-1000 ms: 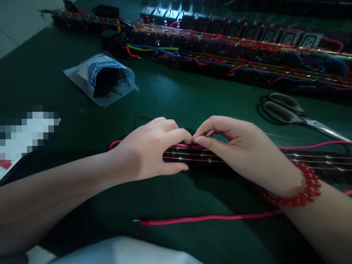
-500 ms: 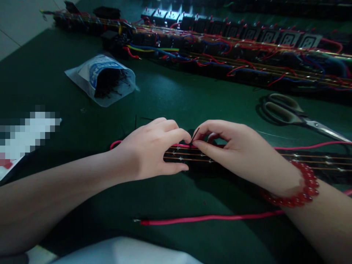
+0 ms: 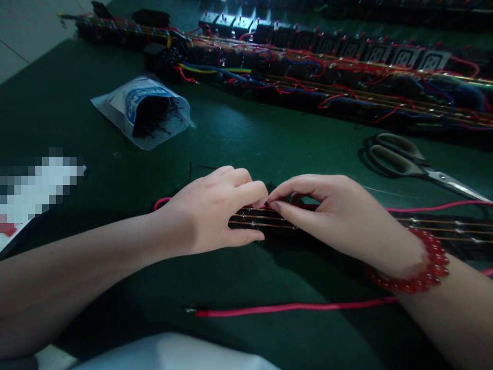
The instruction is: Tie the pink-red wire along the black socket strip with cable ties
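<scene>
My left hand (image 3: 221, 205) grips a long black strip with copper rails (image 3: 262, 222), thumb on the near side and fingers over the far side. A red wire (image 3: 435, 208) runs along the strip's far edge and passes under both hands. Touching the left index finger, my right hand (image 3: 327, 205) pinches a thin black cable tie at the red wire, thumb against index finger. Most of the tie is hidden by the fingertips. Farther back, an open clear bag (image 3: 169, 128) lies on its side with many black cable ties in it.
Scissors (image 3: 416, 162) lie right of the hands, blades pointing right. A red wire end (image 3: 246, 311) lies nearer me. Across the back stretch wired socket strips (image 3: 308, 61). A pale, pixelated item (image 3: 42, 185) is on the green table (image 3: 231, 139) at left.
My right fingertips have dropped slightly against the wire, and the tie's end that stood above them is now mostly hidden. The left index finger has curled a little more.
</scene>
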Motion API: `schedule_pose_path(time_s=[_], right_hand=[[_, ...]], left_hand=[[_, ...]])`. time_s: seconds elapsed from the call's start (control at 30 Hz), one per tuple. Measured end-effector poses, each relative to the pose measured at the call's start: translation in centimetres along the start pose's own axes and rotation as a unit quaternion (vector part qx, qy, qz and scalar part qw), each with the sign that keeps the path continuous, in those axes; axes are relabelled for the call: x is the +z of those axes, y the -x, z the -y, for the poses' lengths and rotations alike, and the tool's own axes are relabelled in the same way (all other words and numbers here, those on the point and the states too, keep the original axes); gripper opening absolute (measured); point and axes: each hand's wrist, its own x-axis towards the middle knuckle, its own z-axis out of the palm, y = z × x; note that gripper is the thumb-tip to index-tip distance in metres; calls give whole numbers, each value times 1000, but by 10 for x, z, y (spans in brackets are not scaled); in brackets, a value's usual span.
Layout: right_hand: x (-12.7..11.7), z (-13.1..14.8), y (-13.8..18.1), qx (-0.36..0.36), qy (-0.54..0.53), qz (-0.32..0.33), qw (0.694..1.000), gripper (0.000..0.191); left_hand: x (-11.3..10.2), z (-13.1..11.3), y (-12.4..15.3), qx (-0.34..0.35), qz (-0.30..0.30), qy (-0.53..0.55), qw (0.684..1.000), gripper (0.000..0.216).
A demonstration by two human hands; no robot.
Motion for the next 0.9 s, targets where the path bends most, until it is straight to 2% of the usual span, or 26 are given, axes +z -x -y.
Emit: schedule_pose_path(time_s=[0.2, 0.73, 0.9], right_hand=[[1, -2, -1, 5, 5, 3, 1000, 18], [1, 0, -1, -1, 27, 14, 1000, 19], [2, 0, -1, 0, 11, 14, 1000, 18]], left_hand=[[0, 0, 3, 23, -2, -3, 1000, 30], [0, -1, 2, 13, -5, 3, 1000, 27], [2, 2, 2, 17, -36, 1, 999, 33]])
